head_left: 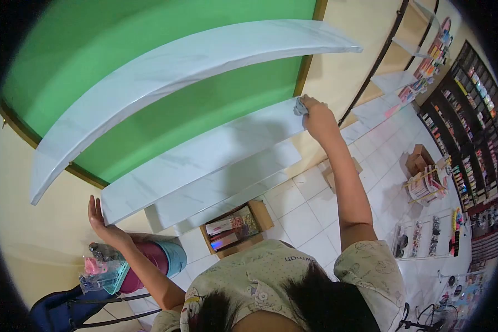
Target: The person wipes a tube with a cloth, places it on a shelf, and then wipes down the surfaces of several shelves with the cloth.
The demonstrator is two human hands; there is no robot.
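Observation:
White marbled shelves are mounted on a green wall panel point(205, 102). At the right end of the middle shelf point(205, 160), my right hand point(318, 117) is closed on a small grey cloth point(300, 106), pressed to the shelf's end. My left hand point(106, 226) is at the left end of the same shelf, its fingers spread along the edge and holding nothing. Above both hands curves the upper shelf point(177, 66). A lower shelf point(227, 185) shows beneath the middle one.
An open cardboard box point(265, 214) with packages stands on the tiled floor below. Stacked tubs point(174, 259) and plastic-wrapped items are at lower left. Racks of small goods point(470, 127), a brown box point(419, 159) and a metal-framed shelf unit point(379, 63) are on the right.

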